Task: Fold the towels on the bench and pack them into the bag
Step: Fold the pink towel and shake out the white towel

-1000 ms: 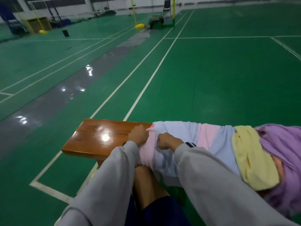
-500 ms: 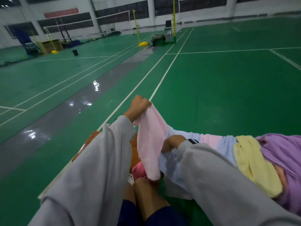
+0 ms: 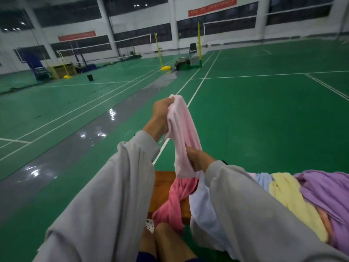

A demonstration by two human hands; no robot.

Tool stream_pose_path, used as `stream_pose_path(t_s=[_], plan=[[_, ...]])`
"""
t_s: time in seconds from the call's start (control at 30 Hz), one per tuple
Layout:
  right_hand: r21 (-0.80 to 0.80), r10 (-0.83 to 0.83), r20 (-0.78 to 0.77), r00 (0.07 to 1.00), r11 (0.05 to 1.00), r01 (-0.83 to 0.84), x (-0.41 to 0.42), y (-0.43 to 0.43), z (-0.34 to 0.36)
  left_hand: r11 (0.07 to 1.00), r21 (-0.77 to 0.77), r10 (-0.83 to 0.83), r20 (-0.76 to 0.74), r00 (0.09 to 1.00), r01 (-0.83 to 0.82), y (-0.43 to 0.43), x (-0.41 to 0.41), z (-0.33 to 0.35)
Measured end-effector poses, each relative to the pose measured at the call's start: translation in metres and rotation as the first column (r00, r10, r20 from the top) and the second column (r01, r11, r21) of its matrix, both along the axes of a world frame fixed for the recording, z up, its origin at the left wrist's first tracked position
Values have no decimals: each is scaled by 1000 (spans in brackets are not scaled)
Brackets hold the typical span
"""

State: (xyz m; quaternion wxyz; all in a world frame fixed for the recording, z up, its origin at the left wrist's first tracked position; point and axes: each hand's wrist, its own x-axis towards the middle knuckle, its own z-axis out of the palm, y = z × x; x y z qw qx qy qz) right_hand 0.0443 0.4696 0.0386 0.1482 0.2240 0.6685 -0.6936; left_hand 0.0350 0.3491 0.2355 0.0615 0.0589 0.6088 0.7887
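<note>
Pale pink towel (image 3: pixel 186 127) hangs stretched between my hands, above the bench (image 3: pixel 162 188). My left hand (image 3: pixel 160 113), raised on an outstretched arm, clutches its top end in curled fingers. My right hand (image 3: pixel 199 158), lower, grips its middle. Other towels (image 3: pixel 283 193) lie heaped on the bench to my right.

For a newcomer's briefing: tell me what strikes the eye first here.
A pale pink towel is held up mid-frame against the green court. Under it a dark pink towel hangs twisted off the bench, and a yellow towel and a purple towel lie heaped at the right.
</note>
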Motion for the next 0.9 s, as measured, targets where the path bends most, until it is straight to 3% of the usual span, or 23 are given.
stream_pose_path(t_s=[0.07,0.13,0.23,0.3,0.37,0.47,0.57,0.67,0.8,0.9], plan=[[-169,20,-52,998,985,-29,29,-12,34,995,93,-43,6,999,42,3,-2,17],[-405,-74,-162,984,914,2,38,-24,60,980,180,-85,-10,996,85,0,-5,31],[-634,-235,-343,909,772,-39,31,-26,79,977,150,-143,-80,987,153,-16,-12,34],[-697,-211,-360,909,708,-112,20,-28,98,982,103,-147,-126,981,160,-35,-22,21],[-676,-208,-359,910,730,-100,6,-22,116,992,91,-78,-141,987,91,-58,-36,2],[-486,-175,-284,943,874,16,-9,-14,147,993,98,74,-90,993,-65,-87,-44,-16],[-417,-208,-307,929,907,65,-20,-4,177,991,43,131,-12,991,-130,-103,-49,-29],[-513,-251,-400,882,858,12,-24,-5,207,999,-15,37,51,998,-37,-103,-45,-41],[-535,-163,-465,870,835,-130,-16,-27,219,995,28,-99,294,951,95,-85,-31,-62],[-521,-91,-453,887,834,-181,-5,-36,214,970,167,-219,290,932,176,-58,-17,-61]])
